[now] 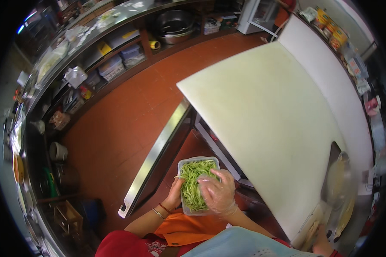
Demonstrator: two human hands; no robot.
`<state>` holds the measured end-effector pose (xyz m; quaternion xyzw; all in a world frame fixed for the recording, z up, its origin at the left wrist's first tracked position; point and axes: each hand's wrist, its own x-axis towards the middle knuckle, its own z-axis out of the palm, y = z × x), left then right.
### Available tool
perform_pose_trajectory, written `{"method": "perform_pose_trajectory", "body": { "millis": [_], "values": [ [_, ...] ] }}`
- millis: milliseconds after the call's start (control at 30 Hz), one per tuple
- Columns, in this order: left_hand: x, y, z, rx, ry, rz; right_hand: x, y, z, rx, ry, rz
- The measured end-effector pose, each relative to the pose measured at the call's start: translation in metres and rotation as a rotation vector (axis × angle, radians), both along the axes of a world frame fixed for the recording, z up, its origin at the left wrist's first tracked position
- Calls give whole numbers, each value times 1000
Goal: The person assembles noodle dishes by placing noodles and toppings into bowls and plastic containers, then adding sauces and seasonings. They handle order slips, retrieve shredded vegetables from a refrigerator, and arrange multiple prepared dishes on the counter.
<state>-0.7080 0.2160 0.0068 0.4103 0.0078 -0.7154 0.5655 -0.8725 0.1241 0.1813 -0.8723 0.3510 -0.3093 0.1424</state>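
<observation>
A clear plastic tub [182, 205] full of shredded green vegetable [194, 180] is held in front of my body, above an orange apron. My left hand [173, 195], bare with a bracelet at the wrist, grips the tub's left side. My right hand [218, 191] wears a thin clear plastic glove. It lies over the right part of the shreds with its fingers bent and somewhat apart, touching them. The undersides of those fingertips are hidden. Just beyond the tub, a metal-edged cabinet door [156, 158] stands ajar under the counter.
A pale worktop [266, 107] fills the right side, its corner jutting out above the door. Another person's hand [321, 240] is at the lower right, near a round pan [339, 180]. Shelves with boxes [111, 66] and large metal bowls [175, 25] line the far side, across the red tile floor [111, 124].
</observation>
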Motion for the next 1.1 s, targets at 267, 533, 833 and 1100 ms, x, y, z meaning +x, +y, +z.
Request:
{"method": "perform_pose_trajectory", "body": {
  "millis": [267, 533, 833, 1100],
  "values": [
    [83, 167, 143, 18, 45, 267, 114, -30, -36, 354, 8, 150],
    [159, 270, 205, 135, -129, 642, 221, 84, -89, 102, 756, 751],
    [284, 309, 214, -1, -73, 777, 209, 94, -61, 269, 1465, 646],
    [356, 258, 237, -138, -36, 908, 237, 85, -8, 596, 1029, 271]
  ]
}}
